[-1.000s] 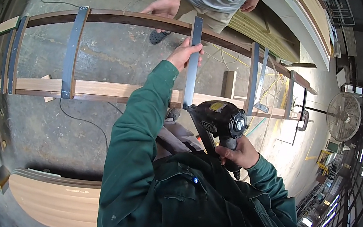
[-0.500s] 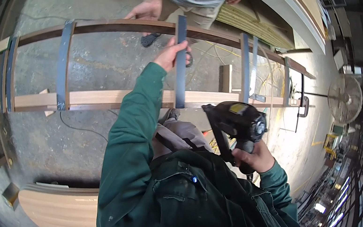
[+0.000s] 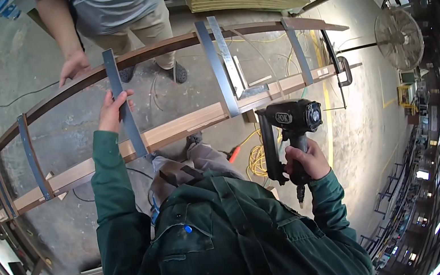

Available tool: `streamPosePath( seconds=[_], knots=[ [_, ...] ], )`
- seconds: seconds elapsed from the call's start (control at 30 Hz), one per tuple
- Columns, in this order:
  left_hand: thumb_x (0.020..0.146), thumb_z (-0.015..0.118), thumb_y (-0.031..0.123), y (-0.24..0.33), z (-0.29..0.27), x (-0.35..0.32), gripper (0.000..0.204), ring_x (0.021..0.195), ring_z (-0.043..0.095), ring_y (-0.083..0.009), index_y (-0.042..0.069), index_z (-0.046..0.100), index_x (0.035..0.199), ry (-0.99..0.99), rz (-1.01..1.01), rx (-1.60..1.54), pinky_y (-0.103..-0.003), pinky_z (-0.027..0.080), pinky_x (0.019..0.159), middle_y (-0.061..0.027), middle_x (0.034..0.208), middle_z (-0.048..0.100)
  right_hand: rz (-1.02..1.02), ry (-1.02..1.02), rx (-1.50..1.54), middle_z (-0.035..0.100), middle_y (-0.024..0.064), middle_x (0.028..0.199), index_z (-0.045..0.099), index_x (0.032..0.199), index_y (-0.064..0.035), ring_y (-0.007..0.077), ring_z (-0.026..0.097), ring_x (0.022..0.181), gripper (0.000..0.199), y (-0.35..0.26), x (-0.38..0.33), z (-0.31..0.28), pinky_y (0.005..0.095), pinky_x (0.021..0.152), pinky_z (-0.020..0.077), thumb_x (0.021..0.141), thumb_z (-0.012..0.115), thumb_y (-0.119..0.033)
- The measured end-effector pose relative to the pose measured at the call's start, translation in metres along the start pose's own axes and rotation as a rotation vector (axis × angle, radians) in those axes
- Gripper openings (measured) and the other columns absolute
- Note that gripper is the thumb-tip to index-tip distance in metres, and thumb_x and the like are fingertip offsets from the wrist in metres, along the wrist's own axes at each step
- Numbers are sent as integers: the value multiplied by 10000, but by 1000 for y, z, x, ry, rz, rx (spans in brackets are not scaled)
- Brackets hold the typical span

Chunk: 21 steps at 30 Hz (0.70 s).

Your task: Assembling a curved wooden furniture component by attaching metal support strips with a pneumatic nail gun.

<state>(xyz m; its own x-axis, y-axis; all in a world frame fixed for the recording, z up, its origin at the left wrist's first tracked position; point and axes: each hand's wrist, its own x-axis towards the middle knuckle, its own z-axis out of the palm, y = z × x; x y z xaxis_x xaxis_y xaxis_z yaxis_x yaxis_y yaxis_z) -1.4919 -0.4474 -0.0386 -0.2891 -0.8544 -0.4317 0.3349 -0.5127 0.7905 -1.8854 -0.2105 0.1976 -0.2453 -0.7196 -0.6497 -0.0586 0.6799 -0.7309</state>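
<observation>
The left hand (image 3: 112, 109) has its fingers curled around a grey cross slat (image 3: 124, 106) running across the two long wooden rails (image 3: 184, 129), while the right hand (image 3: 305, 161), fist clenched on a black nail gun (image 3: 293, 126), sits well right of that slat.

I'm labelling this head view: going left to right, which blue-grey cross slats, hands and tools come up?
Blue-grey slat at the far left → co-worker's hand → left hand gripping a slat → paired slats → black nail gun in the right hand → clamp → standing fan.
</observation>
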Motion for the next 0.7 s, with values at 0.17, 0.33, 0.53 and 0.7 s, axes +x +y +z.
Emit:
streamPosePath(
  seconds=[0.17,0.33,0.53,0.7],
  knots=[
    [949,574,233,-9,19,-13,186,661,583,-116,100,483,1043,205,38,214,-276,510,573,-34,885,613,32,-117,16,590,79,637,533,908,-13,178,595,520,258,0,19,-3,299,529,495,865,668,-228],
    [960,553,270,-18,28,-15,184,599,552,-104,113,484,1027,333,90,211,-260,478,511,-6,807,564,71,-195,-37,589,68,639,523,988,-6,164,589,523,307,-11,30,5,288,526,482,859,692,-227],
    [959,554,277,-22,23,-17,184,627,553,-92,116,496,1027,274,144,149,-251,475,521,1,811,560,83,-215,-40,589,65,638,528,1015,-4,161,588,524,322,-10,29,10,286,525,479,858,696,-230],
    [960,551,271,-24,22,-17,185,638,555,-91,117,502,1050,261,143,124,-245,474,530,2,820,563,74,-215,-44,597,59,664,509,1031,2,148,596,525,353,-7,28,14,275,502,470,858,701,-238]
  ],
)
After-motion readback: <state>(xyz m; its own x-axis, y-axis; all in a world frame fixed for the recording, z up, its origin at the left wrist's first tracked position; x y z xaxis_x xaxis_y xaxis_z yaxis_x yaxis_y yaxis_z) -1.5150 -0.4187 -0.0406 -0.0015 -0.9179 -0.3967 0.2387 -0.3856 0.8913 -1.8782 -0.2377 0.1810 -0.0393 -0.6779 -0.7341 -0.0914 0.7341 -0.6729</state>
